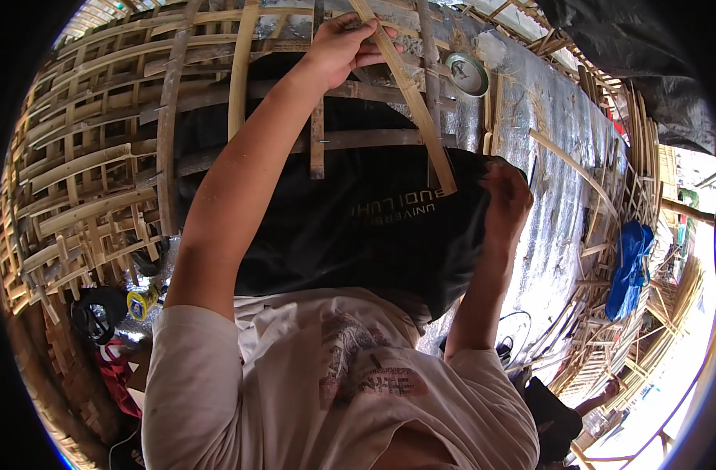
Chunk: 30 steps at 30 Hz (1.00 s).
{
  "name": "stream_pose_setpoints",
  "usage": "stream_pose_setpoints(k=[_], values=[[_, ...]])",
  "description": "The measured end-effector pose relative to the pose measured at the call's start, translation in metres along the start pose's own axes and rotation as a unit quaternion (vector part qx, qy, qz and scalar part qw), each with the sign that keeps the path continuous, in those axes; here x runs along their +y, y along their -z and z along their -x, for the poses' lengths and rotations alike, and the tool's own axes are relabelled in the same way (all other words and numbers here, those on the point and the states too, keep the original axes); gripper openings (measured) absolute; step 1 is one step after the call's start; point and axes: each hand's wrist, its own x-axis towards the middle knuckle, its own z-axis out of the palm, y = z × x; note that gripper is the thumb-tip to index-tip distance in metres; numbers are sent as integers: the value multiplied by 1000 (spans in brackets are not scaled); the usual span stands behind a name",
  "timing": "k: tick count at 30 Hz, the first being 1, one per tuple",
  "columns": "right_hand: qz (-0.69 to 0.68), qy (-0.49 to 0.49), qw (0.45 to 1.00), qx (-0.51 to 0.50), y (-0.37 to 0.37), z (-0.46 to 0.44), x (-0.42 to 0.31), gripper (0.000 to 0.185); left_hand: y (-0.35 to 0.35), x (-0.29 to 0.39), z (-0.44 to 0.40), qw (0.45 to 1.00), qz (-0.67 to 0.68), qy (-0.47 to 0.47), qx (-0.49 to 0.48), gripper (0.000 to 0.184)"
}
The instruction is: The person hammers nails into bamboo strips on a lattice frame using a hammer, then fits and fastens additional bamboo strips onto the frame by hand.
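A pale bamboo strip (413, 98) slants across the dark strips of an open bamboo lattice (358, 141) lying over my lap. My left hand (344, 51) is closed on the upper part of this strip, with the thumb pressed along it. Lower down, the strip's free end rests over printed black cloth (334, 227) covering my legs. At the right edge of the cloth is my right hand (507, 192), its fingers curled. What those fingers hold, if anything, is hidden.
Woven bamboo panels (83, 157) fill the left side. Silvery foil sheeting (546, 204) covers the floor, with a round metal tin (467, 74) on it. A blue plastic bag (630, 266) and bundled strips (679, 305) are at right. Another person's arm (597, 401) shows lower right.
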Motion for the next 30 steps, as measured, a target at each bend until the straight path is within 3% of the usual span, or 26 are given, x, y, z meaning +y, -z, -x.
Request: stream_pose_setpoints(k=[6, 9, 13, 15, 17, 18, 19, 20, 21, 24, 26, 27, 28, 30], values=[[23, 9, 999, 40, 27, 7, 5, 16, 5, 0, -3, 1000, 15, -10, -2, 26], [17, -37, 999, 9, 40, 7, -7, 15, 5, 3, 0, 1000, 20, -4, -11, 26], [69, -9, 956, -285, 61, -19, -22, 12, 3, 4, 0, 1000, 27, 6, -9, 26], [117, 28, 881, -457, 64, -49, -39, 11, 3, 5, 0, 1000, 25, 7, -6, 27], [1, 12, 789, -614, 65, -89, -46, 9, 4, 4, 0, 1000, 25, 10, -12, 27], [21, -24, 759, -651, 73, -114, -53, 11, 5, 3, 0, 999, 26, 11, -20, 27], [11, -2, 805, -593, 86, -149, -46, 18, 6, 3, -1, 999, 27, 11, -26, 28], [126, 108, 946, -278, 100, -188, -25, 26, 8, 4, -2, 999, 25, 9, -32, 28], [415, 162, 895, 10, 122, -222, -29, 46, 11, 3, -4, 999, 25, 8, -38, 28], [329, 158, 899, 240, 127, -234, -50, 78, 1, 2, 2, 999, 24, 13, -20, 28], [297, 112, 936, 156, 109, -224, -65, 75, 4, 4, 4, 1000, 17, 2, -22, 29], [266, 142, 951, 74, 66, -183, -86, 55, 4, 3, 6, 1000, 18, 6, -21, 30], [304, 209, 930, -4, 39, -162, -77, 35, 3, 5, 4, 1000, 19, 6, -24, 30], [166, 47, 957, -233, -11, -121, -55, 35, 1, 6, 4, 999, 21, 8, -27, 31]])
